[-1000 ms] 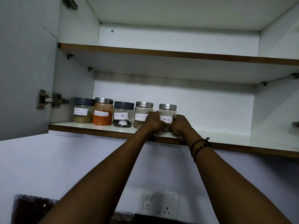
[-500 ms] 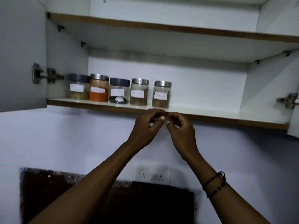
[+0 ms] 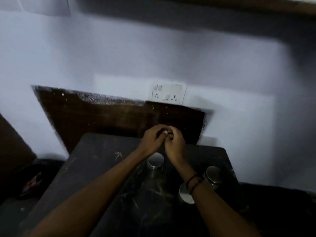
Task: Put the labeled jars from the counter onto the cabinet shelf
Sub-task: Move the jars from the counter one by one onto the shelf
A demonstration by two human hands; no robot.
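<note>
Three glass jars with metal lids stand on the dark counter. One jar is just below my hands, a second jar stands to the right, and a third jar is partly hidden behind my right wrist. Their labels do not show from above. My left hand and my right hand are held together above the counter's back edge. Their fingers are curled and the fingertips touch each other. Neither hand touches a jar. Only the blurred brown underside edge of the cabinet shelf shows at the top.
A white switch-and-socket plate sits on the wall above a dark backsplash panel. A dark roundish object lies low at the left beside the counter. The pale wall fills the upper view.
The view has dropped from the cabinet shelf with its row of jars down to the counter. Both hands came down from the shelf edge, staying together fingertip to fingertip.
</note>
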